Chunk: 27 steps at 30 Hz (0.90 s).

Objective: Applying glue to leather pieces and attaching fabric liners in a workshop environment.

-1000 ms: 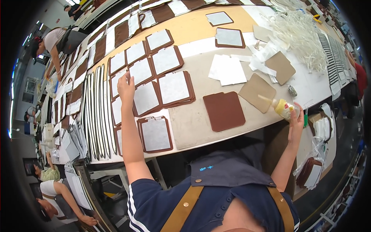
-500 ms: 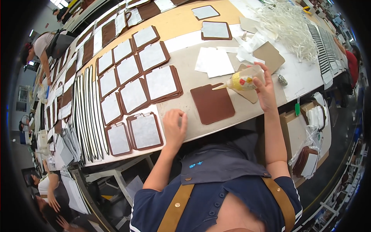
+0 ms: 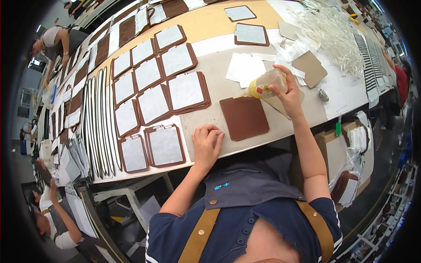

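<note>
In my right hand (image 3: 287,91) is a squeeze bottle (image 3: 260,87) with a yellow label, tilted with its narrow nozzle pointing left. The nozzle tip is at the top edge of a brown leather-like panel (image 3: 245,119), near its upper left corner; whether it touches cannot be told. The panel lies flat, brown side up, close to the table's front edge. My left hand (image 3: 207,145) rests on the table just left of the panel, its fingers curled in with nothing visible in them. A grey-beige board (image 3: 277,105) lies partly under my right hand.
Stacks of brown panels with pale backing (image 3: 188,92) stand in rows to the left, beside long dark-and-white strips (image 3: 97,127). White sheets (image 3: 245,68), beige boards (image 3: 309,69) and a tangle of white strips (image 3: 333,37) lie beyond. An open carton (image 3: 331,144) stands below right. Other people work around.
My right hand has drawn the bottle leftward, and its nozzle has moved along the panel's top edge toward the left corner. My left hand has shifted slightly right, closer to the panel.
</note>
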Tool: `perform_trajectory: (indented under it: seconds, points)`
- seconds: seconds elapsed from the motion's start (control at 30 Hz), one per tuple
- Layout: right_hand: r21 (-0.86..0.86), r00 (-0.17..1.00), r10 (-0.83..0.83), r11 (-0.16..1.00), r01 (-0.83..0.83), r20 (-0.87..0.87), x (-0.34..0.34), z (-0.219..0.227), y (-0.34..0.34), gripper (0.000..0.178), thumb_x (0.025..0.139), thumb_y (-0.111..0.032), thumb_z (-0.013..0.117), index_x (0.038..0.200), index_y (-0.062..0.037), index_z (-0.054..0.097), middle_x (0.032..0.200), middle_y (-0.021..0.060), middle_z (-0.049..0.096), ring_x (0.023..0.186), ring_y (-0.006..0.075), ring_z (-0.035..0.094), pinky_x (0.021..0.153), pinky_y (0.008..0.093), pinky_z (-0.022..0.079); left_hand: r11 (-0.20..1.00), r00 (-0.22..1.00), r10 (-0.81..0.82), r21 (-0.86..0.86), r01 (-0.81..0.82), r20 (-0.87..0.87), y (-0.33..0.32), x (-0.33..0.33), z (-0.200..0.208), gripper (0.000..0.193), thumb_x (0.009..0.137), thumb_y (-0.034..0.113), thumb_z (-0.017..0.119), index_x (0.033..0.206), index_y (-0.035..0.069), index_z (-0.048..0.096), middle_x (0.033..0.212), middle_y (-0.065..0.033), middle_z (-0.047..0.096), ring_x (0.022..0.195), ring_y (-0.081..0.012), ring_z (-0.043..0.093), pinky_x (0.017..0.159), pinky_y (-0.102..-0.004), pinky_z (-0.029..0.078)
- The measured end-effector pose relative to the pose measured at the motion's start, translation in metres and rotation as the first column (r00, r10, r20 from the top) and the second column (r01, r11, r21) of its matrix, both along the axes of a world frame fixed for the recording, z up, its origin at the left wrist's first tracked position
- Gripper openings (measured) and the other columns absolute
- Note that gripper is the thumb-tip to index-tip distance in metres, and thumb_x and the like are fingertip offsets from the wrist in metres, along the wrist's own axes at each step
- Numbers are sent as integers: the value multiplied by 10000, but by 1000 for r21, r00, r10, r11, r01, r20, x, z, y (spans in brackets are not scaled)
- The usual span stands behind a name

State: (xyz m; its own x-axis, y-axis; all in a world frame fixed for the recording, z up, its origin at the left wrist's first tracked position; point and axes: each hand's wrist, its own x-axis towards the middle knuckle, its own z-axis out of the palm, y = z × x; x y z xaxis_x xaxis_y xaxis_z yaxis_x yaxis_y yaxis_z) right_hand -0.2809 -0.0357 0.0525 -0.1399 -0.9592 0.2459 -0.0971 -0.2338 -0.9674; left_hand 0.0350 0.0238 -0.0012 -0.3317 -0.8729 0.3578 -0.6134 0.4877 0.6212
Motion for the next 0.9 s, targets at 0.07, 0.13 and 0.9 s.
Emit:
perform_trajectory:
  seconds: [0.07,0.13,0.9]
  points:
    - [11,1000,14,1000,-14,3,0,-1,-2,639,924,-258,835,1473,-133,534,1287,43,640,1189,143,608,1031,309,509,1000,1000,-1,13,1,-5,0,0,1,88,918,144,744,952,69,712,1104,-62,635,1119,-293,558,1004,-450,376]
    - [-6,1000,16,1000,-16,-25,-2,-3,-4,633,929,-252,829,1474,-132,531,1291,56,650,1194,151,615,1036,316,511,1000,1000,0,12,0,-7,-1,-1,2,86,918,143,744,953,71,713,1103,-61,634,1117,-291,559,1003,-447,376]
    - [-10,999,43,999,-43,-31,-1,1,-6,553,932,-266,828,1415,-144,589,1271,19,615,1152,127,586,989,295,502,999,1000,-4,39,5,-5,-3,-1,3,81,926,146,735,957,74,722,1096,-64,627,1116,-289,558,1008,-452,369]
